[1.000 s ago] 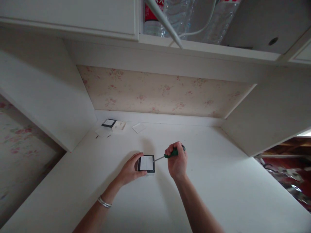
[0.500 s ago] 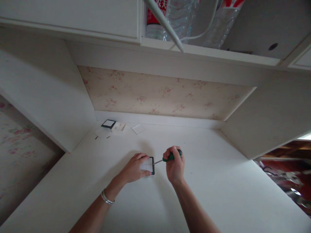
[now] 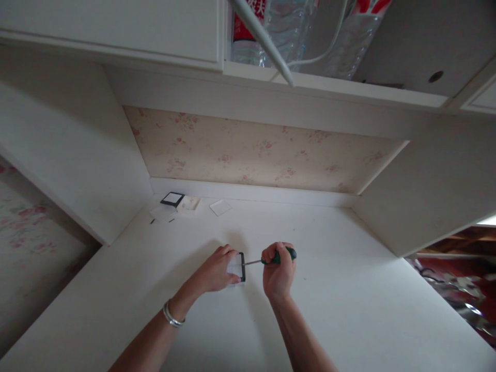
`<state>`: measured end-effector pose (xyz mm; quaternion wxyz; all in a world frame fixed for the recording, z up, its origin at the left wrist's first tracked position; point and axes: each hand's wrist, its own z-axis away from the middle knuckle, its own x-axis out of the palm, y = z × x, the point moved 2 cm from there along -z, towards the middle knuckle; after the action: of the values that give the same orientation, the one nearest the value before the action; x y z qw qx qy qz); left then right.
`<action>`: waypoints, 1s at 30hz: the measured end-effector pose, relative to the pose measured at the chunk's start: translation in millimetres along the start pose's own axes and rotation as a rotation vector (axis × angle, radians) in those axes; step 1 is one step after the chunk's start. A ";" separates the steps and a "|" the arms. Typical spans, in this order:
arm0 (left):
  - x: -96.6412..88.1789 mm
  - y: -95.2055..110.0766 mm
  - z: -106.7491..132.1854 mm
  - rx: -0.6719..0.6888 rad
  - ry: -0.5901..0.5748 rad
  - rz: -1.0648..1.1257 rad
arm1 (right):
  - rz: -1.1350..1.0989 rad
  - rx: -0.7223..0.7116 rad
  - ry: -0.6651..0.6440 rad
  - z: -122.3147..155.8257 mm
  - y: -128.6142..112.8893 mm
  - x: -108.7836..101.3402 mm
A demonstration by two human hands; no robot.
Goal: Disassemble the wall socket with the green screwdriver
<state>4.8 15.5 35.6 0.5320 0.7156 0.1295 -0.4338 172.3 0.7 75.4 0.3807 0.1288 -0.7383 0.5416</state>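
Observation:
On the white desk [image 3: 349, 310] lies a square wall switch [image 3: 237, 266] with a white face and a black frame. My left hand [image 3: 215, 272] covers its left part and presses it down, fingers curled over it. A bracelet sits on that wrist. My right hand [image 3: 278, 273] is closed round a green-handled screwdriver [image 3: 271, 258]. The metal tip points left and touches the switch's right edge.
At the back left of the desk lie a second black-framed switch [image 3: 172, 199], a white switch part [image 3: 189, 203], two white plates [image 3: 220, 207] and small screws. Cabinet walls stand left and right. A shelf overhead holds water bottles [image 3: 287, 26] and a white rod.
My left hand slid over the switch and now hides most of its face. Both hands sit a little lower in view, and the screwdriver lies flatter against the switch's right edge.

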 end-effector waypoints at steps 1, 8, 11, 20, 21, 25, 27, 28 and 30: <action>-0.4 1.1 0.2 -0.003 -0.009 -0.010 | -0.016 -0.003 0.021 -1.0 0.5 -2.2; -0.2 1.1 0.0 0.012 -0.030 -0.044 | -0.169 0.094 0.229 -10.0 8.6 -40.1; 0.2 0.3 0.1 0.029 -0.028 -0.033 | -0.204 0.096 0.278 -8.7 11.7 -54.0; 0.5 1.0 -0.5 0.012 -0.053 -0.035 | -0.078 0.023 0.124 0.0 3.1 -32.9; 0.5 1.1 -0.7 0.013 -0.052 -0.045 | 0.006 -0.011 0.048 3.0 0.7 -23.6; 0.7 5.0 -1.2 0.045 -0.058 -0.099 | 0.436 -0.054 -0.363 15.9 -6.1 10.0; 1.5 8.1 -2.1 0.060 -0.060 -0.131 | 0.558 -0.027 -0.510 17.5 -7.0 17.9; 2.1 9.1 -2.8 0.056 -0.054 -0.148 | 0.567 -0.013 -0.524 16.0 -7.0 19.0; 3.4 10.0 -4.5 0.030 -0.037 -0.172 | 0.488 0.006 -0.438 9.7 -6.3 16.5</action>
<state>15.5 14.5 39.7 0.4841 0.7017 0.1742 -0.4929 160.9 -6.7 90.2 0.0714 0.0628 -0.8102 0.5784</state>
